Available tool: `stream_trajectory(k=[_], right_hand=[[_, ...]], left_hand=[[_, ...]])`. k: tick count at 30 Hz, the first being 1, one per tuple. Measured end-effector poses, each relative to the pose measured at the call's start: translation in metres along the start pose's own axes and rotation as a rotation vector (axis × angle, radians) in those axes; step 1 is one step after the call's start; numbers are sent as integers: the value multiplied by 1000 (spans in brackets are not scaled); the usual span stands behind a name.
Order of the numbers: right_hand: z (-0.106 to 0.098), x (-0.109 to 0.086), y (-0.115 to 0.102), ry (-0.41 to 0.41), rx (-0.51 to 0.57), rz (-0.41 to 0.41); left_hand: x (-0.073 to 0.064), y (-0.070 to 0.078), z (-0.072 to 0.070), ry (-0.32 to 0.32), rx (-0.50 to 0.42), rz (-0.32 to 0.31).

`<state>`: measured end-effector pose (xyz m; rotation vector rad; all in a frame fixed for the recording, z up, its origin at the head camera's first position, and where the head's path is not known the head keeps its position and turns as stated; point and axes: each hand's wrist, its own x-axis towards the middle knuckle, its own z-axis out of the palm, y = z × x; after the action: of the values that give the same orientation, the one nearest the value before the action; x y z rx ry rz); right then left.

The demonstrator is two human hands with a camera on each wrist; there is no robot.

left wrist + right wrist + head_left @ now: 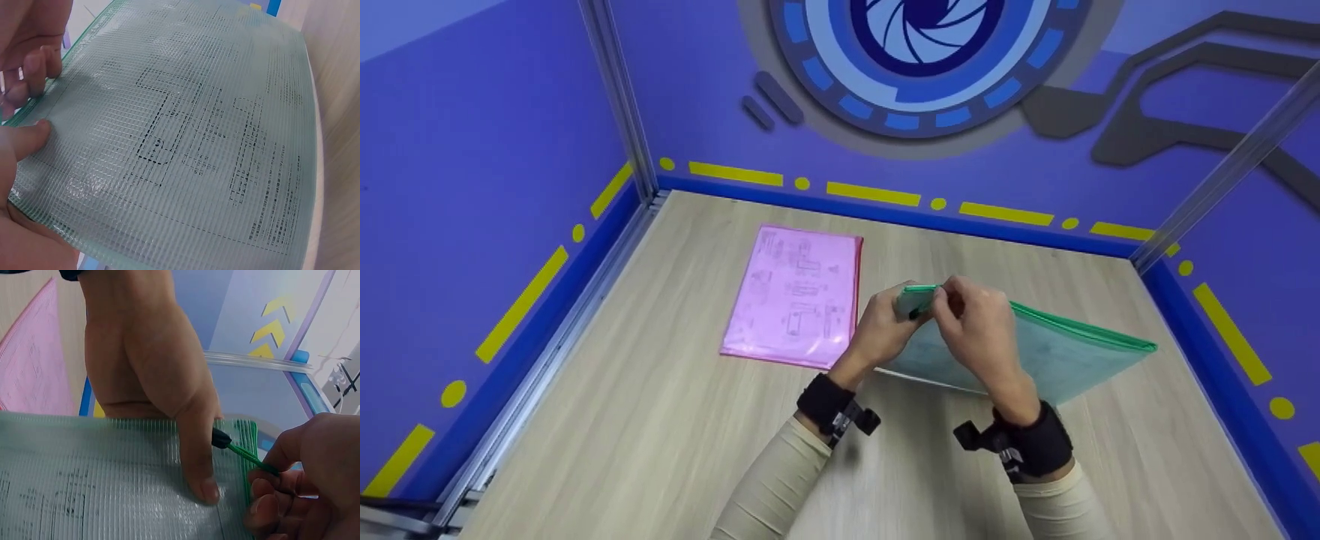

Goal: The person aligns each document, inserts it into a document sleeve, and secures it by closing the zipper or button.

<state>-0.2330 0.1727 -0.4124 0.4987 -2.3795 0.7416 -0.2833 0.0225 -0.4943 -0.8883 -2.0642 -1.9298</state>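
A green mesh zip pouch (1080,352) stands tilted above the table, its green zipped edge (1087,330) uppermost. Printed drawings on paper show through it in the left wrist view. My left hand (883,330) grips the pouch near its left corner, thumb flat on the mesh in the right wrist view. Close beside it, my right hand (979,322) pinches a green cord (247,454) at the zipped edge. The cord ends in a black tip (220,437) by the left thumb.
A pink zip pouch (795,300) with printed drawings inside lies flat on the wooden table (645,420), left of the hands. Blue-purple panels (495,187) and metal posts (619,97) bound the table at the back and sides.
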Motion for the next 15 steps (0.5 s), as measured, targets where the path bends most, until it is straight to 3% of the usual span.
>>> stream_trajectory(k=[5, 15], right_hand=[[-7, 1, 5, -7, -24, 27], [-6, -3, 14, -4, -10, -43]], left_hand=[[1, 0, -1, 8, -21, -44], [2, -2, -2, 16, -37, -49]])
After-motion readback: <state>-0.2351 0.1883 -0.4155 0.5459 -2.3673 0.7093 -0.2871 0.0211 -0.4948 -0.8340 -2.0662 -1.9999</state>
